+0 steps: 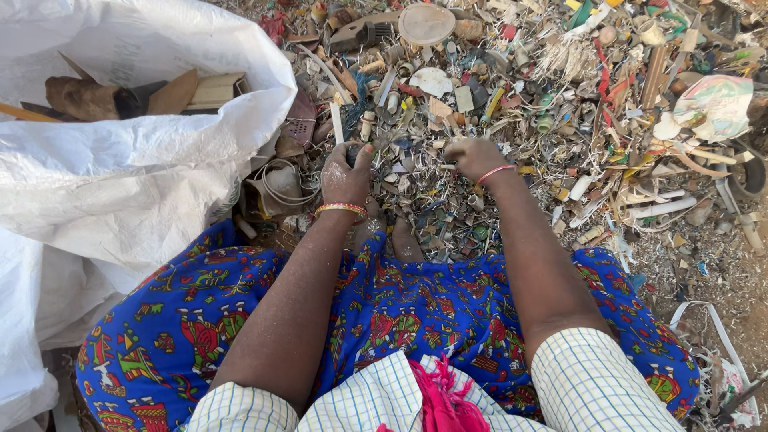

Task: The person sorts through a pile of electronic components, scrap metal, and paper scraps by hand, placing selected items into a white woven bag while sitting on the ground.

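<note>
I sit on the ground with a blue patterned skirt (416, 312) over my knees, facing a wide heap of mixed plastic scrap (512, 104). My left hand (346, 174), dusty and wearing bangles, is closed around a small dark piece at the near edge of the heap. My right hand (474, 158), with a pink bangle, is curled palm-down on the scrap, pinching a small bit that I cannot make out. My bare toes (396, 240) show between the hands, touching the scrap.
A large white woven sack (120, 168) stands open at the left, holding brown and tan pieces (120, 96). A round pale lid (426, 24) lies at the far side of the heap. White straps and tubes (664, 204) lie to the right on dusty ground.
</note>
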